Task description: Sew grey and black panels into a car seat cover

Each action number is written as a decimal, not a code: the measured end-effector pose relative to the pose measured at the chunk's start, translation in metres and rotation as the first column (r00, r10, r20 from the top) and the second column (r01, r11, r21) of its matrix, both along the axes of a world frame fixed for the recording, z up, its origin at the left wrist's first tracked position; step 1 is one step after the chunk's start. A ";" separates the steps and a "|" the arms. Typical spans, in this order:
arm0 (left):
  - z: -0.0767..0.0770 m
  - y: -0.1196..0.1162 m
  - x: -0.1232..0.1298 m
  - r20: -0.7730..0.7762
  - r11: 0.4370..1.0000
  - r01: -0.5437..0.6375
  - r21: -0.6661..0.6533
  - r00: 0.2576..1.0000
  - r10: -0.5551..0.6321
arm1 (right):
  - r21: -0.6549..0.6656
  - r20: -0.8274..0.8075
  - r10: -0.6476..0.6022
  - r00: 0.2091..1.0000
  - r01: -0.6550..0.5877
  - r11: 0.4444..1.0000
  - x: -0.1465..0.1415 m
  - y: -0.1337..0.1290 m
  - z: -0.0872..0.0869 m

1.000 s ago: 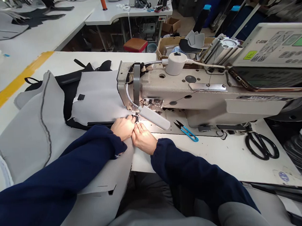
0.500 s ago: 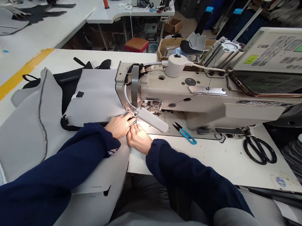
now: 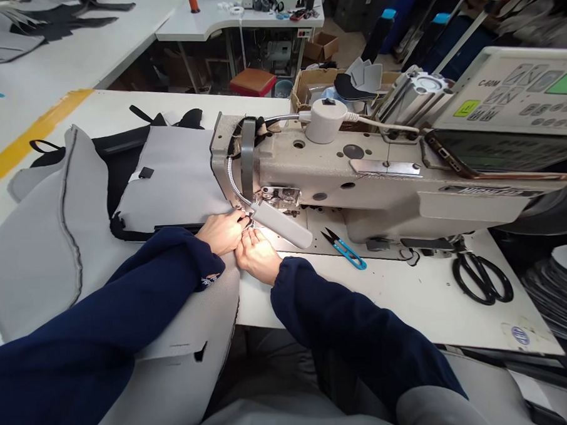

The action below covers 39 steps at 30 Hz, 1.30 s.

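Both hands are at the needle end of a sewing machine (image 3: 281, 156). My left hand (image 3: 222, 233) is closed on the edge of a large grey fabric piece with black trim (image 3: 182, 160). Close beside it, my right hand (image 3: 257, 254) pinches the same fabric edge, fingertips under the small lamp (image 3: 284, 224). Fingers and lamp hide the needle and the exact spot that is held. The fabric spreads left over the table and hangs down over its front edge near me.
Blue thread snips (image 3: 345, 248) lie on the machine bed right of my hands. Black-handled scissors (image 3: 482, 278) rest farther right. A phone (image 3: 450, 158) leans below the control panel (image 3: 518, 96). Behind the machine stands a cardboard box (image 3: 306, 86) holding fabric pieces.
The whole view has shifted slightly, so everything sits a little farther left and up. My right fingers look somewhat straighter at the fabric edge; both hands stay by the needle.
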<state>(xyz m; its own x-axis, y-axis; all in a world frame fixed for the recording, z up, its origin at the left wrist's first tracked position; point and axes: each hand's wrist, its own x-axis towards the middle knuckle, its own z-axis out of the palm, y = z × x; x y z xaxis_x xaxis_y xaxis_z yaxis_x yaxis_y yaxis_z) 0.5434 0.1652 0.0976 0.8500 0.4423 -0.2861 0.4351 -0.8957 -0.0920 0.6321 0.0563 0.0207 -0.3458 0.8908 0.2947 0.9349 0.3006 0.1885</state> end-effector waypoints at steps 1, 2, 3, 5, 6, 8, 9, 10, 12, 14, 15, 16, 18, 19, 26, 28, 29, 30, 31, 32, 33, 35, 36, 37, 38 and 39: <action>0.000 0.001 0.002 -0.002 1.000 -0.005 -0.009 1.000 0.005 | 0.013 -0.014 -0.006 1.000 0.006 1.000 0.001 0.001 -0.002; 0.000 0.003 0.003 0.000 1.000 -0.012 -0.019 1.000 0.012 | 0.017 -0.032 -0.011 0.999 0.011 1.000 0.002 0.001 -0.005; 0.000 0.004 0.005 0.005 0.999 -0.025 -0.030 1.000 0.025 | 0.011 -0.053 -0.013 0.999 0.013 1.000 0.003 0.002 -0.006; 0.001 0.006 0.009 0.024 0.998 -0.053 -0.046 0.998 0.054 | -0.015 -0.100 -0.020 0.995 0.018 1.000 0.005 0.002 -0.009; 0.002 0.006 0.010 0.034 0.997 -0.061 -0.048 0.997 0.063 | -0.026 -0.121 -0.024 0.992 0.021 0.999 0.006 0.003 -0.010; 0.005 0.003 0.009 0.058 0.999 -0.034 -0.039 0.998 0.037 | -0.038 -0.151 -0.039 0.988 0.033 0.999 0.008 0.003 -0.012; 0.008 -0.001 0.007 0.073 1.000 0.005 -0.026 0.997 -0.003 | -0.039 -0.163 -0.046 0.985 0.041 0.998 0.009 0.003 -0.013; 0.010 -0.005 0.002 0.093 0.998 0.056 -0.003 0.994 -0.056 | -0.038 -0.178 -0.056 0.983 0.050 0.998 0.010 0.003 -0.014; 0.016 -0.014 -0.015 0.135 0.984 0.170 0.053 0.975 -0.176 | -0.038 -0.220 -0.074 0.973 0.067 0.997 0.012 0.003 -0.016; 0.021 -0.018 -0.044 0.153 0.965 0.252 0.072 0.953 -0.261 | -0.034 -0.275 -0.081 0.958 0.075 0.997 0.016 0.003 -0.016; 0.022 -0.017 -0.061 0.158 0.961 0.269 0.060 0.948 -0.275 | -0.031 -0.303 -0.075 0.950 0.069 0.997 0.018 0.003 -0.016; 0.023 -0.012 -0.081 0.156 0.963 0.267 0.042 0.950 -0.271 | -0.028 -0.330 -0.064 0.942 0.058 0.998 0.020 0.003 -0.015; 0.021 0.005 -0.122 0.136 0.977 0.211 0.028 0.967 -0.213 | -0.012 -0.387 -0.032 0.922 0.029 0.999 0.024 0.003 -0.013; 0.020 0.017 -0.144 0.098 0.987 0.156 0.046 0.982 -0.160 | -0.001 -0.416 -0.016 0.909 0.017 1.000 0.026 0.004 -0.012; 0.011 0.063 -0.254 -0.134 0.937 -0.337 0.093 0.928 0.347 | 0.044 -0.726 0.056 0.685 -0.034 0.998 0.038 0.007 -0.009; 0.006 0.061 -0.260 -0.121 0.942 -0.336 0.029 0.934 0.337 | 0.035 -0.840 0.058 0.540 -0.052 0.998 0.040 0.008 -0.008; 0.003 0.060 -0.257 -0.098 0.948 -0.319 0.012 0.943 0.319 | 0.018 -0.875 0.047 0.482 -0.065 0.998 0.040 0.008 -0.007; 0.000 0.060 -0.251 -0.071 0.954 -0.299 0.009 0.952 0.299 | -0.004 -0.895 0.029 0.445 -0.073 0.997 0.039 0.008 -0.005; -0.001 0.061 -0.243 -0.045 0.960 -0.281 0.018 0.959 0.281 | -0.025 -0.903 0.009 0.429 -0.074 0.997 0.038 0.008 -0.003; -0.002 0.063 -0.234 -0.020 0.962 -0.270 0.039 0.962 0.271 | -0.038 -0.904 -0.007 0.428 -0.065 0.997 0.036 0.008 -0.001; 0.000 0.065 -0.225 -0.002 0.963 -0.263 0.063 0.965 0.264 | -0.045 -0.898 -0.019 0.439 -0.048 0.998 0.035 0.008 0.001; 0.010 0.066 -0.210 -0.006 0.964 -0.251 0.085 0.968 0.252 | -0.038 -0.877 -0.024 0.480 -0.018 0.999 0.032 0.009 0.004; 0.017 0.064 -0.206 -0.042 0.962 -0.262 0.074 0.963 0.265 | -0.027 -0.866 -0.016 0.500 -0.015 1.000 0.030 0.009 0.005; 0.026 0.059 -0.205 -0.104 0.957 -0.287 0.045 0.951 0.291 | -0.019 -0.859 -0.005 0.513 -0.022 1.000 0.028 0.008 0.005; 0.036 0.053 -0.207 -0.184 0.946 -0.325 0.000 0.930 0.319 | -0.017 -0.857 0.002 0.516 -0.032 0.999 0.026 0.005 0.006; 0.044 0.045 -0.210 -0.263 0.927 -0.370 -0.055 0.901 0.344 | -0.019 -0.864 0.003 0.503 -0.039 0.999 0.022 0.000 0.006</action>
<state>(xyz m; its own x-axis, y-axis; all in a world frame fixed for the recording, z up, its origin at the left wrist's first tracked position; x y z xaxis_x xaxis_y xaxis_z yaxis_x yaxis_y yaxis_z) 0.3335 0.2098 0.1420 0.5383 0.6604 -0.5235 0.7027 -0.6947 -0.1536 0.6541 0.0567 0.0264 0.0456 0.9018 0.4296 0.6215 0.3111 -0.7190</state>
